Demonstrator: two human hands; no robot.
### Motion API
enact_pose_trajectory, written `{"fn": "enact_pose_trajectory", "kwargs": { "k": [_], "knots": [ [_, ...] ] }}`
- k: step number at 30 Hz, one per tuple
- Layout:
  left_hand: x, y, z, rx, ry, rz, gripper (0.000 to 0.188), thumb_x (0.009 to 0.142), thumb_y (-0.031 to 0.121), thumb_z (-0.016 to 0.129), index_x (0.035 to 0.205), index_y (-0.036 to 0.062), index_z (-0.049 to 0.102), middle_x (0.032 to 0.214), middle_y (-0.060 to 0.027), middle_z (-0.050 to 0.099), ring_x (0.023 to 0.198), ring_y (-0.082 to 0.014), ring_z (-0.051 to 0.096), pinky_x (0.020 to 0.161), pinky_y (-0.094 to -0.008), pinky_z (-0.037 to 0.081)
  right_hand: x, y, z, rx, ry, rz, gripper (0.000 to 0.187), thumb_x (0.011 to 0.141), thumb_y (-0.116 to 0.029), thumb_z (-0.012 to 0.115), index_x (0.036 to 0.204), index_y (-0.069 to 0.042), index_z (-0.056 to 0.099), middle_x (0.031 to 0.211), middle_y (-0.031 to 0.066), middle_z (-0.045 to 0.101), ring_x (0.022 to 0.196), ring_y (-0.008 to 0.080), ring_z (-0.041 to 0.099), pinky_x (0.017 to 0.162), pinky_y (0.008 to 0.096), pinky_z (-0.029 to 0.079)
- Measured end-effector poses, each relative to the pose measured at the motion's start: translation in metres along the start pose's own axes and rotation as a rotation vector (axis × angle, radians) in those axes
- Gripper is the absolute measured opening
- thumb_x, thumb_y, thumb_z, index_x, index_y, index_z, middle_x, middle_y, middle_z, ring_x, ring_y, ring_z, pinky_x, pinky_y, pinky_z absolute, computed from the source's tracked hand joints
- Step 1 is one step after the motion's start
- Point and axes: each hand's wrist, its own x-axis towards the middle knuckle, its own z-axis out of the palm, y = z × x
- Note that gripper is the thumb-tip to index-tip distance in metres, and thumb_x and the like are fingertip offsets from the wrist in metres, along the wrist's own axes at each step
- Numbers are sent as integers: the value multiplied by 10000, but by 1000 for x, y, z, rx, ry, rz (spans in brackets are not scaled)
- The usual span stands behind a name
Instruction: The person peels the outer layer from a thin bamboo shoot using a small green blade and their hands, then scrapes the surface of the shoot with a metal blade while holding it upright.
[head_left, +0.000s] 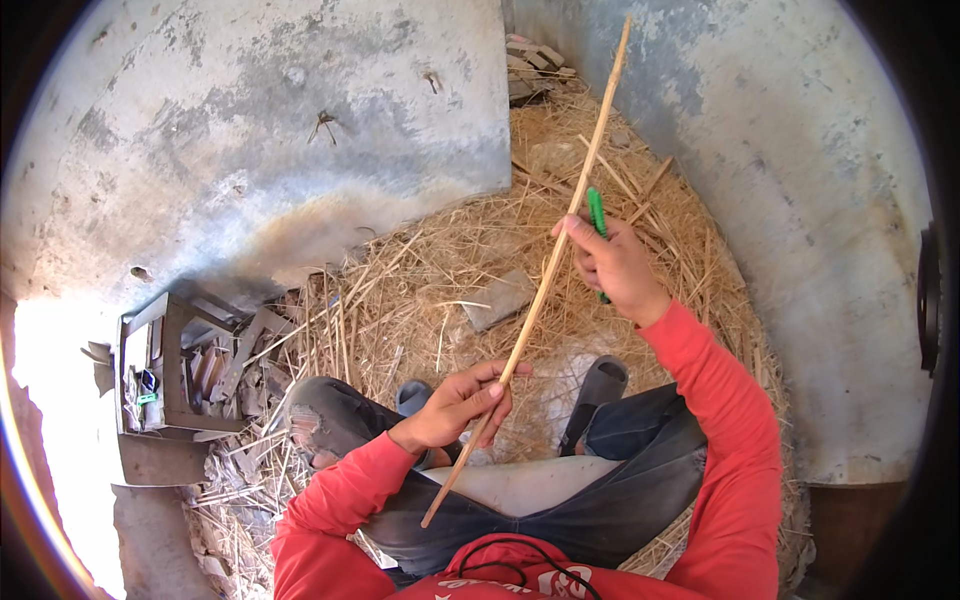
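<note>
A long, thin, pale wooden stick (pixel 548 268) slants across the view, its far end at the upper right and its near end over my lap. My left hand (pixel 462 402) is closed around its lower part, with the thumb on top. Farther up, my right hand (pixel 618 262) pinches the same stick between thumb and fingers. That hand also holds a slim green tool (pixel 597 212), which sticks out past the fingers at both ends. No blade shows on it, so its exact kind is unclear.
Straw and wood shavings (pixel 420 270) cover the floor, with a flat grey slab (pixel 500 300) among them. At the left lies a dark wooden frame (pixel 175 350) holding scraps. Worn grey walls (pixel 300 120) stand ahead and to the right. My legs (pixel 640 470) are bent below the stick.
</note>
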Motion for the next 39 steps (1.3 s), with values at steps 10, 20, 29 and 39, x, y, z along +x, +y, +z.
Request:
{"fn": "enact_pose_trajectory", "kwargs": {
  "k": [10, 20, 29, 39],
  "knots": [
    [6, -9, -1, 113, 356, 162, 392, 1115, 209, 396, 1430, -15, 464, 647, 54, 379, 481, -36, 327, 447, -206, 292, -47, 23, 52, -1012, -228, -174, 628, 995, -605, 455, 1024, -41, 730, 607, 189, 611, 592, 381, 646, 553, 500, 490],
    [-10, -11, -10, -101, 393, 44, 377, 1117, 174, 396, 1442, -4, 470, 644, 61, 289, 500, -39, 247, 459, -208, 256, -17, 50, 45, -1094, -129, -141, 660, 1022, -604, 402, 960, -29, 719, 650, 222, 649, 627, 427, 665, 588, 532, 524],
    [-19, -8, -13, -74, 402, 46, 394, 1116, 162, 386, 1458, -22, 452, 652, 63, 274, 502, -38, 243, 461, -210, 255, -1, 61, 35, -1219, -102, -284, 648, 1018, -608, 415, 916, -40, 710, 602, 187, 621, 567, 393, 638, 555, 510, 501],
    [-20, -12, -18, 36, 453, 125, 402, 1105, 115, 416, 1482, -20, 439, 655, 66, 303, 513, -38, 277, 470, -221, 277, -36, 80, 70, -1253, -227, -377, 591, 1025, -580, 442, 866, -67, 690, 567, 184, 590, 525, 372, 624, 528, 484, 511]
  ]
}}
